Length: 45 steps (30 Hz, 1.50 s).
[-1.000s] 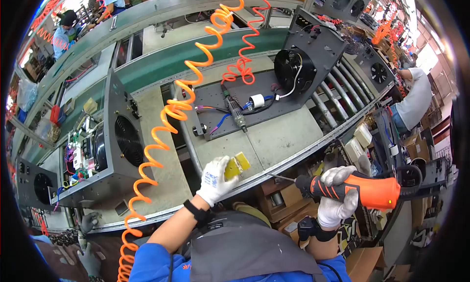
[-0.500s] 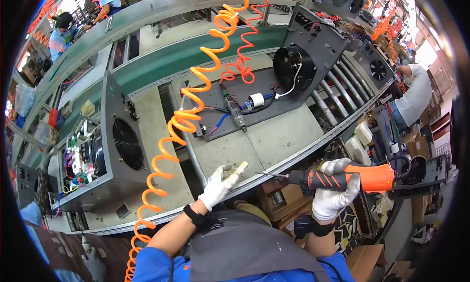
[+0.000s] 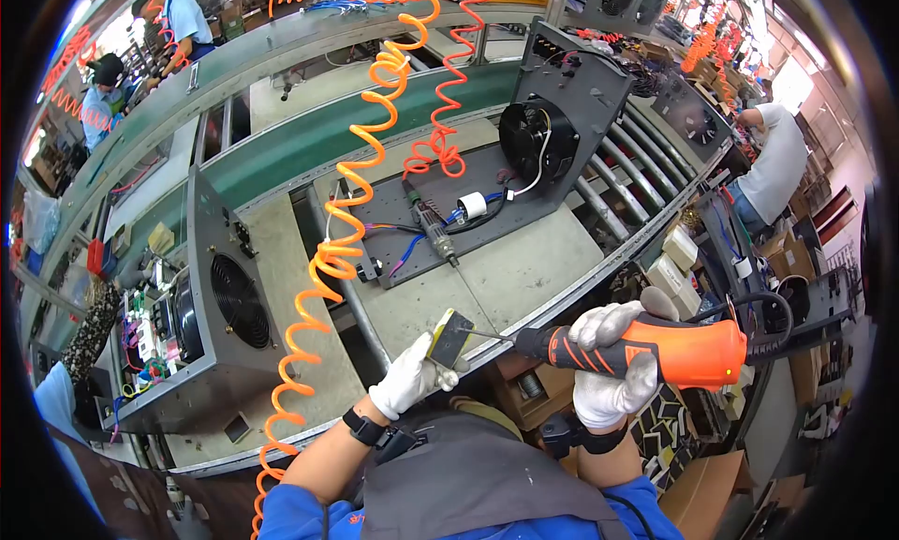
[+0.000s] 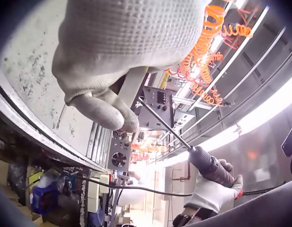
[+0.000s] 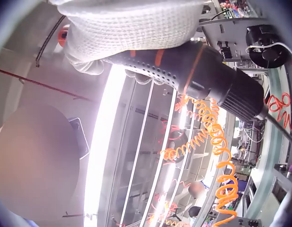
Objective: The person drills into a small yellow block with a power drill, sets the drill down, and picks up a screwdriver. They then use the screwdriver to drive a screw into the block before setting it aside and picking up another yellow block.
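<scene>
In the head view my gloved left hand [image 3: 405,379] holds a small rectangular block [image 3: 449,341] with a dark face and a yellow edge. My gloved right hand [image 3: 604,390] grips an orange and black electric screwdriver [image 3: 698,351], its long thin bit pointing left. The bit [image 3: 489,334] reaches the upper part of the block's dark face. From the left wrist, the bit [image 4: 165,123] runs up to the block [image 4: 133,87], which the left fingers [image 4: 101,111] hold. The right wrist view shows the black front of the screwdriver [image 5: 202,71] under the glove.
An air screwdriver [image 3: 431,229] lies on a grey metal panel [image 3: 361,207] with a black fan [image 3: 538,142]. An open grey cabinet [image 3: 201,353] stands left. An orange coiled hose [image 3: 323,259] hangs in front. Rollers [image 3: 613,203] lie right, and a carton [image 3: 698,488] sits below.
The left hand has turned the block so its dark face shows toward the screwdriver. The right hand has brought the screwdriver left, and the bit now meets the block.
</scene>
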{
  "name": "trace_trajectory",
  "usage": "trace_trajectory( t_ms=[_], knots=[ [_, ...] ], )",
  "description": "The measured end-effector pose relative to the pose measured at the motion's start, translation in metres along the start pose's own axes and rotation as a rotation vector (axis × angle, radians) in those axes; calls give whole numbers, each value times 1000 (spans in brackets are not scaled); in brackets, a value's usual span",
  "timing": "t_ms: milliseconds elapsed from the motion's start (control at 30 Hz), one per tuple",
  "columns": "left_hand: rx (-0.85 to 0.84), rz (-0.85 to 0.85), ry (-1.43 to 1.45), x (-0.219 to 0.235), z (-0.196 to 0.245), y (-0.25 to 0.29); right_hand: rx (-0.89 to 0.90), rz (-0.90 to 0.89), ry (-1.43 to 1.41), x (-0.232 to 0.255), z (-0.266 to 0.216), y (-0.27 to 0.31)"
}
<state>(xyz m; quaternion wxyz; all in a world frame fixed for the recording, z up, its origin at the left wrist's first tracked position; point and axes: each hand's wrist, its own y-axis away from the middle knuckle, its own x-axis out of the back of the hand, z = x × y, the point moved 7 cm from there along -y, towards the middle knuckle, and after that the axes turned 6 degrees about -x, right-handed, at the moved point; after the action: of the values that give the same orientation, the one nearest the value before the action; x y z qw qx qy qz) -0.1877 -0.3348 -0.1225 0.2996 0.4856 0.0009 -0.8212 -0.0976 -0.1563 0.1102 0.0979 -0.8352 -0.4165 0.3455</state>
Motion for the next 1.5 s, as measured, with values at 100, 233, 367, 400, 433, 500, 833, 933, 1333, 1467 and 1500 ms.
trace_trajectory(
  t_ms=[100, 233, 367, 400, 433, 500, 833, 933, 1333, 1467, 1500],
  knots=[
    [-14, 27, -26, -3, 0, 3, -10, -43, 32, -11, -5, 2],
    [-29, 9, -72, -4, 0, 2, -55, -154, 37, -28, -5, 3],
    [-8, -15, -46, -4, -4, 0, -49, -228, 80, -37, -5, 11],
    [-12, -18, -44, -5, -4, 0, -34, -253, 92, -38, -6, 10],
    [-23, -10, -40, -6, -4, -1, -20, -279, 103, -40, -7, 9],
    [-39, 1, -32, -5, -2, -1, 4, -284, 98, -40, -9, 9],
    [-29, 22, 29, -2, 4, 3, 68, -224, 54, -34, -6, 6],
    [-33, 30, 18, -1, 4, 3, 27, -240, 15, -37, -5, 7],
    [-33, 36, 18, 2, 3, 0, 69, -249, 31, -37, -15, 7],
    [-19, 14, 12, 2, 1, -1, 62, -257, -6, -34, -13, 7],
    [-18, 14, 12, 1, 2, -1, 62, -257, -6, -33, -13, 7]
  ],
)
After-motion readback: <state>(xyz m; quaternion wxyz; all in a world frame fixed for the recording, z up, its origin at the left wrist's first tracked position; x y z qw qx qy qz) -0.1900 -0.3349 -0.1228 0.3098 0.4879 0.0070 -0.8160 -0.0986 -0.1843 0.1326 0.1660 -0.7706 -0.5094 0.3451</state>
